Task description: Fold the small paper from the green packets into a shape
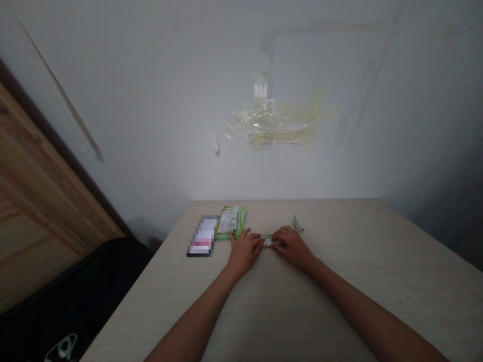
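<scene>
Between my two hands lies a narrow green-and-white strip (267, 241), perhaps a folded wrapper, low against the table. My left hand (245, 249) grips its left end, with fingertips pressed together there and the thumb side near a stack of green printed packets (231, 221). On the strip's right end, the curled fingers of my right hand (293, 245) are closed. Much of the strip is covered by the fingers. Just beyond my right hand sits a small folded green-and-white piece (298, 224).
A phone with a blurred-out screen (203, 236) lies left of the packets. The pale wooden table (377, 251) meets a grey wall (151, 100) bearing patches of clear tape (271, 120). At left are wooden boards (33, 176) and a black bag-like item (94, 281).
</scene>
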